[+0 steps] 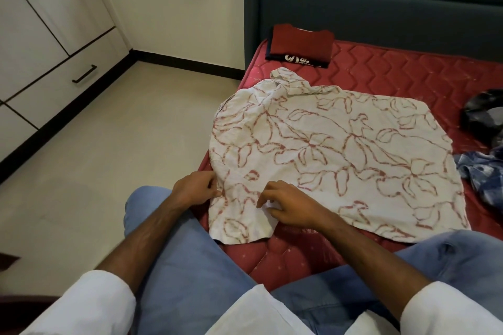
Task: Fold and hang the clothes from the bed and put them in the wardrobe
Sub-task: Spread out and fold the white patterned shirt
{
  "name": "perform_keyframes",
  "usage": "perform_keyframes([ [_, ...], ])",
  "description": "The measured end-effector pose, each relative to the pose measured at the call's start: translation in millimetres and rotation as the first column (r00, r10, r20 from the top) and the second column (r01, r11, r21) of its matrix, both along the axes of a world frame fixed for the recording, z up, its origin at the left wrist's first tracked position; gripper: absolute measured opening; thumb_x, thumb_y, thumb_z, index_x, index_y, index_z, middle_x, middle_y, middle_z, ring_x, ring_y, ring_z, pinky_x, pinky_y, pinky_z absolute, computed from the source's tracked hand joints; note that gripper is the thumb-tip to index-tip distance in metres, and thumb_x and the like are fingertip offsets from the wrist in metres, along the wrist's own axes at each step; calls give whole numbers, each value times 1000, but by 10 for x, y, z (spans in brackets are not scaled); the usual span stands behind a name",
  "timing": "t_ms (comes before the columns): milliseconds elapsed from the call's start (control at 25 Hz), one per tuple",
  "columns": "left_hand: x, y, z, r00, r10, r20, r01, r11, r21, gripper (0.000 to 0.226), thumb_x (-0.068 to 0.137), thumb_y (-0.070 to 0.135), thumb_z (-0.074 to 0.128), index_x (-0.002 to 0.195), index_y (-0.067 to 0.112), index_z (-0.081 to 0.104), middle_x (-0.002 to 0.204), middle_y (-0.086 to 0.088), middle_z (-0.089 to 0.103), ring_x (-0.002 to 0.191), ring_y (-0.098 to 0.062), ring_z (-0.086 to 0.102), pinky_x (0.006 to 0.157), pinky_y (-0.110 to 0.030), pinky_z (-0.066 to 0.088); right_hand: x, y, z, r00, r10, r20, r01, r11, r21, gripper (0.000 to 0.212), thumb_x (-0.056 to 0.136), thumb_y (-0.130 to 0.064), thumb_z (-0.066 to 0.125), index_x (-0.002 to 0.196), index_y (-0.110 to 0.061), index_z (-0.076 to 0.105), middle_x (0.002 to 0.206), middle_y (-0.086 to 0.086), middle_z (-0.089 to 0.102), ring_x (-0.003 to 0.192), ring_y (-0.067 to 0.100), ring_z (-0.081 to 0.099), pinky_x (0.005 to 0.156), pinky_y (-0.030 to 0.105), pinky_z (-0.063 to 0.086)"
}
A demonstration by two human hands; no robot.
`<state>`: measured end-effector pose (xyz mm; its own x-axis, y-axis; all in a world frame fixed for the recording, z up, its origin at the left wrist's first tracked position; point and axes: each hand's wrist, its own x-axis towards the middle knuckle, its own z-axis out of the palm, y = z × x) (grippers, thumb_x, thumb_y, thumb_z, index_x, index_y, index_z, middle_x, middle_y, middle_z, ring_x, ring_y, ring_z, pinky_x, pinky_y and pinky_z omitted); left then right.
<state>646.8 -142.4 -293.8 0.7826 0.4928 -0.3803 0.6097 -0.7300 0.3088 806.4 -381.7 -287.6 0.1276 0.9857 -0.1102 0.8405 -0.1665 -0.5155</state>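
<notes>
You are sitting at the near left corner of the bed [408, 76], with the floral shirt [340, 149] spread flat on the red mattress in front of your knees, collar toward the far side; its near left sleeve hangs toward the mattress edge. Your left hand [194, 189] pinches the shirt's left edge with curled fingers; your right hand [290, 205] rests on the sleeve just beside it, fingers bent and seemingly nipping the cloth, though the exact grip is hard to tell.

The step in hand looks like turning that sleeve inward; lift it only a little, carry it across onto the body of the shirt, and lay it so the fold runs straight from shoulder to hem; smooth the creases outward with a flat palm before you take the next fold, since this thin cloth will likely bunch.

A folded red shirt [300, 45] already lies at the far side near the headboard; crumpled dark clothes [481, 155] wait at the right; the wardrobe [40, 43] stands to the left across the floor.
</notes>
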Motion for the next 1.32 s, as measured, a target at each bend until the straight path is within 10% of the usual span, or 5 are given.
perform_keyframes([
  [320,-211,192,90,960,-69,-271,142,955,260,20,96,45,55,94,26,53,100,4,63,89,-18,61,79,-34,51,-50,-92,-19,1000,25,7,-25,999,-39,39,91,-4,56,119,-28,68,119,-8,56,105,11,47,87,34,48],
  [440,-122,76,79,977,-169,128,97,895,436,18,98,35,51,107,20,54,104,-1,58,86,-23,57,73,-38,49,-29,-216,-69,985,-46,168,37,998,57,39,88,-7,61,121,-28,63,121,-7,50,103,14,44,83,32,44],
  [840,837,-169,-99,777,-623,96,586,769,255,45,94,60,38,124,32,55,127,6,50,113,-18,50,87,-37,41,772,-569,195,925,-149,-350,-39,878,-477,36,88,-7,63,121,-20,64,91,-2,68,78,9,65,76,31,54],
  [1080,1379,-1189,50,491,-871,2,870,491,-38,48,87,71,56,107,27,51,94,10,54,80,-13,55,71,-35,47,1965,-1833,465,948,-308,78,298,776,-556,25,84,-28,81,97,-20,61,95,-4,63,85,15,59,73,28,46],
  [1320,1511,-1429,34,422,-905,-51,904,417,96,16,90,41,53,87,27,46,81,5,55,71,-15,52,65,-34,41,1925,-2426,330,930,-359,-73,246,761,-601,29,78,-21,89,101,-17,71,88,4,71,74,8,62,67,20,50],
])
